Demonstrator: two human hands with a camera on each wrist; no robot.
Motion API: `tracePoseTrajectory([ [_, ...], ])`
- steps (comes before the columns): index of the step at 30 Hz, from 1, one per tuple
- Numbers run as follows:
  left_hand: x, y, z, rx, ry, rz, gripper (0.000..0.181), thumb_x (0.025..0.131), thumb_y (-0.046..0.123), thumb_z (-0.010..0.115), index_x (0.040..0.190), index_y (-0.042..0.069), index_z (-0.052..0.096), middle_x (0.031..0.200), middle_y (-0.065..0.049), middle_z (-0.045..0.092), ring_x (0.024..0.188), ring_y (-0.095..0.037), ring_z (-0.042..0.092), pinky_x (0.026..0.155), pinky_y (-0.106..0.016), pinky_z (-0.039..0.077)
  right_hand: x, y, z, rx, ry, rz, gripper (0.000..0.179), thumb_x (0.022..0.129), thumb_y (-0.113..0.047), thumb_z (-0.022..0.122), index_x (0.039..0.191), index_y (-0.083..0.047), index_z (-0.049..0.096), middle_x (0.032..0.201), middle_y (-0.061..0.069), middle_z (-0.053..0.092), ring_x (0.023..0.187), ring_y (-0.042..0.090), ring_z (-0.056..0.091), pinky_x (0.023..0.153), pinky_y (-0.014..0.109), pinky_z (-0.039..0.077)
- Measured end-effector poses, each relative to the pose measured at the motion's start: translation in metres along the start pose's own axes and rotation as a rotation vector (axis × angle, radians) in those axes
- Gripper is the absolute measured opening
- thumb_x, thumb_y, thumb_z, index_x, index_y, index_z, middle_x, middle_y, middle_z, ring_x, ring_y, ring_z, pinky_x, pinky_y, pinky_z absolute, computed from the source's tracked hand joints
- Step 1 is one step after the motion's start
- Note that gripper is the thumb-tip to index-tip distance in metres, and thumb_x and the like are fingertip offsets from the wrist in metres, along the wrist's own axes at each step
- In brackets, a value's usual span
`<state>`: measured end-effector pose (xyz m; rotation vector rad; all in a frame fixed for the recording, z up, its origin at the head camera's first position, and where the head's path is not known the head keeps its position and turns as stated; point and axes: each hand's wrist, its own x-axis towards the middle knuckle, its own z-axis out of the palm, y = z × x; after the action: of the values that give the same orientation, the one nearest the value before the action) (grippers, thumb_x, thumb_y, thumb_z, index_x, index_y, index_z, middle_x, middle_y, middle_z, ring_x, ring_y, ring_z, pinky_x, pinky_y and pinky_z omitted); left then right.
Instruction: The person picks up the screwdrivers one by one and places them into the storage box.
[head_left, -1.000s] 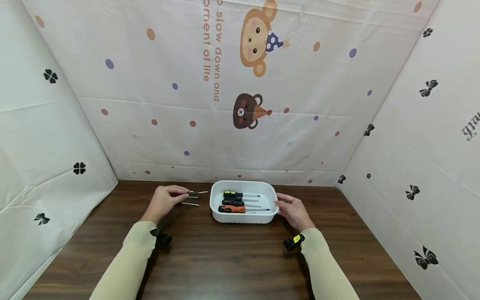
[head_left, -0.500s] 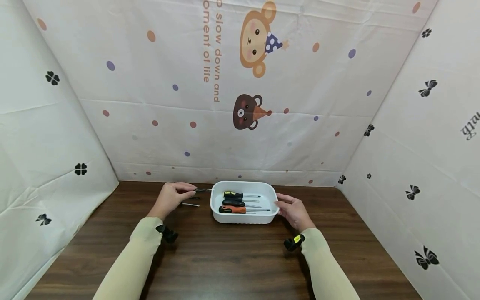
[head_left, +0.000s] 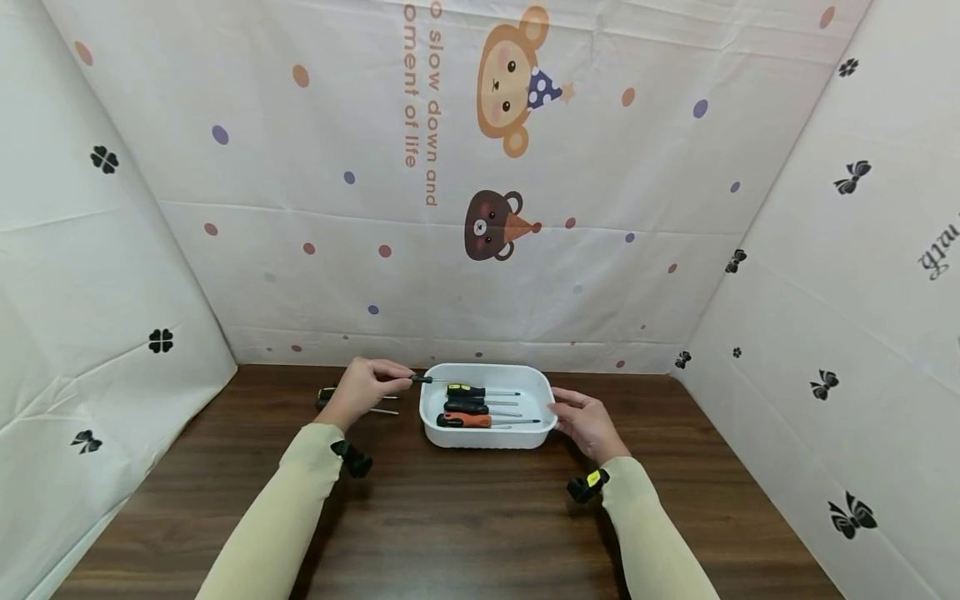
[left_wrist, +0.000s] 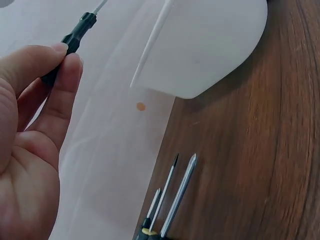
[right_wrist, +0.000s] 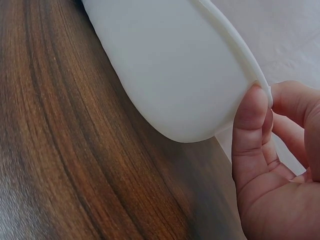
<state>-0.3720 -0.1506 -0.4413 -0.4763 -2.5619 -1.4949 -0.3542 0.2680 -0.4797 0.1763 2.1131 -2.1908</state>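
Note:
Between thumb and fingers, my left hand pinches a small dark-handled screwdriver. In the head view its shaft reaches over the left rim of a white plastic bin. At the bin's right end, my right hand grips the rim, as the right wrist view also shows. Inside the bin lie several screwdrivers: a yellow-and-black one, black-handled ones and an orange-and-black one, shafts pointing right. More screwdrivers lie on the table left of the bin, their handles partly hidden by my left hand in the head view.
Everything stands on a dark wood table. A white printed cloth wall rises right behind the bin. Cloth side walls close off the left and right. Each wrist wears a small black camera.
My left hand has moved right, carrying the screwdriver from beside the other loose ones to the bin's left rim. The right hand has kept its hold on the bin.

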Motion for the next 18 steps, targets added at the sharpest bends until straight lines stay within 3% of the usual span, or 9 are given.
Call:
tracePoseTrajectory([
  [9, 0.013, 0.006, 0.017, -0.029, -0.038, -0.006, 0.015, 0.087, 0.025, 0.083, 0.101, 0.02, 0.084, 0.11, -0.002, 0.079, 0.108, -0.022, 0.072, 0.085, -0.035, 0.061, 0.0, 0.0, 0.0, -0.002, -0.003, -0.001, 0.051, 0.093, -0.003, 0.074, 0.141, 0.002, 0.059, 0.133, 0.024, 0.066, 0.075, 0.012, 0.068, 0.068, 0.023, 0.059],
  [18, 0.027, 0.01, 0.034, 0.002, -0.087, -0.024, 0.009, 0.087, 0.024, 0.084, 0.095, 0.021, 0.085, 0.11, -0.002, 0.079, 0.11, -0.024, 0.071, 0.09, -0.04, 0.06, 0.001, 0.001, 0.0, -0.008, 0.008, 0.002, 0.051, 0.092, -0.004, 0.075, 0.141, 0.001, 0.06, 0.134, 0.023, 0.066, 0.075, 0.012, 0.068, 0.068, 0.024, 0.059],
])
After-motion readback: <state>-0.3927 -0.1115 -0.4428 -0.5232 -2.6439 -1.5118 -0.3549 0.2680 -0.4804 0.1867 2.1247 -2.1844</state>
